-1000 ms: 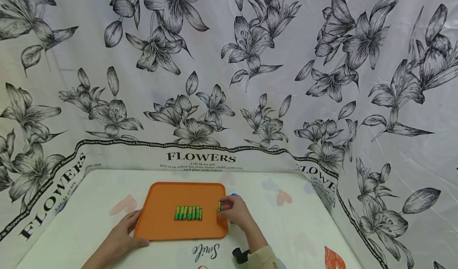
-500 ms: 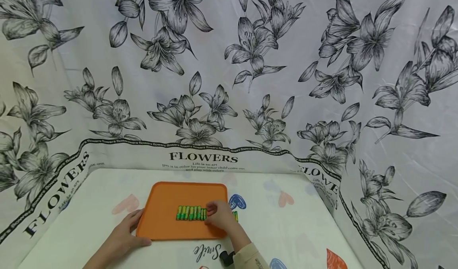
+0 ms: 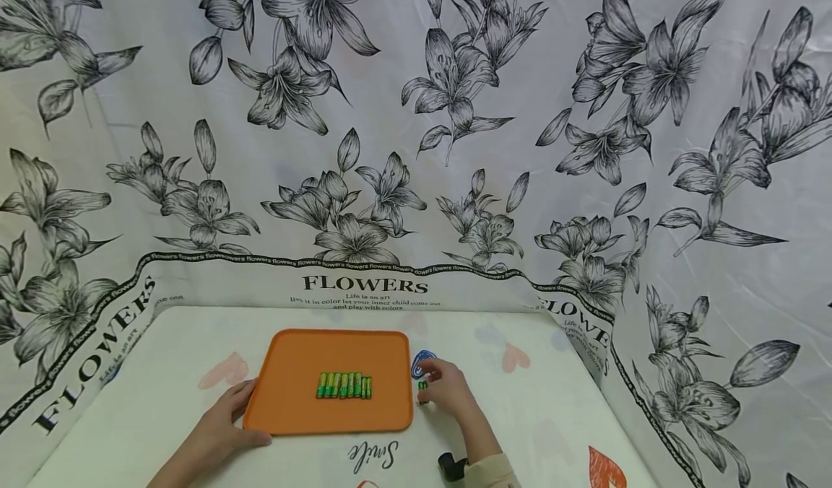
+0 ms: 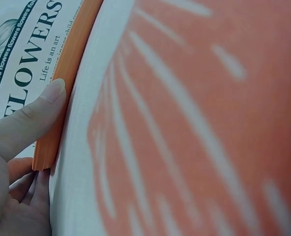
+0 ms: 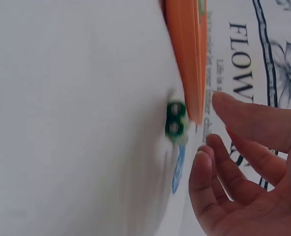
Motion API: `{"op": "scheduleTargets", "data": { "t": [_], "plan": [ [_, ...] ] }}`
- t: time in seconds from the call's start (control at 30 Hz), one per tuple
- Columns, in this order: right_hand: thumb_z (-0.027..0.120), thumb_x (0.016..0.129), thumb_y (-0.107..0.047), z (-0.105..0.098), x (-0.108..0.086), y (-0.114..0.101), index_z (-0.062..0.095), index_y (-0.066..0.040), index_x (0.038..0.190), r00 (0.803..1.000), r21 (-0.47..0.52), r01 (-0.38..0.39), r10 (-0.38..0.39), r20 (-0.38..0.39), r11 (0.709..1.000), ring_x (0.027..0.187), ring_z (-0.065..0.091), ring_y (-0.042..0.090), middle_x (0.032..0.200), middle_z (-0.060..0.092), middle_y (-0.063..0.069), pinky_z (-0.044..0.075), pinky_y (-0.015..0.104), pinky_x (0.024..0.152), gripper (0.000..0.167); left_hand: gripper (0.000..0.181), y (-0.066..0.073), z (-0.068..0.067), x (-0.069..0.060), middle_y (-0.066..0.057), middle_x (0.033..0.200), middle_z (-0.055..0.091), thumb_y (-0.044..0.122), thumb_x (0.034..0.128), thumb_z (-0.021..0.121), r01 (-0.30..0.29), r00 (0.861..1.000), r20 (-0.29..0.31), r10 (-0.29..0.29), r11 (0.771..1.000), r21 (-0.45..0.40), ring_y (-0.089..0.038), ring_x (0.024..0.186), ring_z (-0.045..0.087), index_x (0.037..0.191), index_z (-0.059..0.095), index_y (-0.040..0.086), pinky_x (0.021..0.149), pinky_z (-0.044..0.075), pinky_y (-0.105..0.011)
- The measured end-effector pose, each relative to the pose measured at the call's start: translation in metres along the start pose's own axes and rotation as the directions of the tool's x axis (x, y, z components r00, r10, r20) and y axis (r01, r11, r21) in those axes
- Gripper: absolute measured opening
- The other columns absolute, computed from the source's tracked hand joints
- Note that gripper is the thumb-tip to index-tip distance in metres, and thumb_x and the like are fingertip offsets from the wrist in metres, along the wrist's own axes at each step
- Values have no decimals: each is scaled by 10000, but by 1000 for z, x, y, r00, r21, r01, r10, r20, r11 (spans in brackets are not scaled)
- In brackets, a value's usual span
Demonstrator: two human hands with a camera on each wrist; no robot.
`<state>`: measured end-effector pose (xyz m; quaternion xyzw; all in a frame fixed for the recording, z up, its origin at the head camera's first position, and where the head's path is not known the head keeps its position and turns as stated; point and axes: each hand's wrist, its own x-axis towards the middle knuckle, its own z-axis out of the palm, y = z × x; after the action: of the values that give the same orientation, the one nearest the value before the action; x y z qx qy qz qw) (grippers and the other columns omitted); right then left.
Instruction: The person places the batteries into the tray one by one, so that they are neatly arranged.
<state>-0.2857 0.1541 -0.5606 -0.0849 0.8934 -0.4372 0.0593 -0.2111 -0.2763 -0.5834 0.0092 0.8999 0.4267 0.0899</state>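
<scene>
An orange tray (image 3: 299, 416) lies on the table, with a row of several green-and-yellow batteries (image 3: 343, 385) side by side in it; the ones at the right end look slimmer. My left hand (image 3: 224, 423) grips the tray's near left corner. In the left wrist view its thumb (image 4: 51, 96) presses the tray's edge, with the other fingers round the corner. Just off the tray's right side, my right hand (image 3: 448, 390) hovers beside two batteries (image 5: 175, 119) on the table. Its thumb and fingers are spread apart and hold nothing.
The table has a white cloth (image 3: 520, 416) with printed hearts and lettering. Behind it hangs a floral curtain (image 3: 390, 221). A black object (image 3: 451, 466) sits at the right wrist by the sleeve.
My right hand carried a battery over the tray's right edge to the row's right end, then moved back right to the batteries outside. The row is one battery longer. My left hand stays put.
</scene>
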Motion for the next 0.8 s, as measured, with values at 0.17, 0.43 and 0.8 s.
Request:
{"op": "scheduleTargets", "data": {
  "t": [0.17,0.43,0.8],
  "plan": [
    [874,658,51,-7,-2,11,677,-43,1244,998,-71,-26,29,47,997,1030,612,269,1154,682,92,564,472,906,625,1206,1,-1,0,-259,1576,305,464,674,915,-6,1000,1,6,1000,-2,-495,1420,374,1566,277,-37,1148,319,-638],
    [883,684,12,-2,0,16,735,-84,1131,999,-129,-32,35,28,991,937,591,212,1012,663,49,557,417,833,480,1206,-1,1,-1,-255,1570,320,489,671,907,-10,1000,-8,10,1000,20,-493,1420,367,1565,287,-30,1140,330,-644],
    [816,768,-2,-13,-5,7,659,35,1252,1000,182,-22,19,17,983,994,687,224,1079,710,124,611,342,806,510,1210,0,1,-2,-244,1572,321,513,667,902,-6,1000,-16,6,1000,23,-475,1405,412,1565,296,-26,1143,346,-615]
  ]
}}
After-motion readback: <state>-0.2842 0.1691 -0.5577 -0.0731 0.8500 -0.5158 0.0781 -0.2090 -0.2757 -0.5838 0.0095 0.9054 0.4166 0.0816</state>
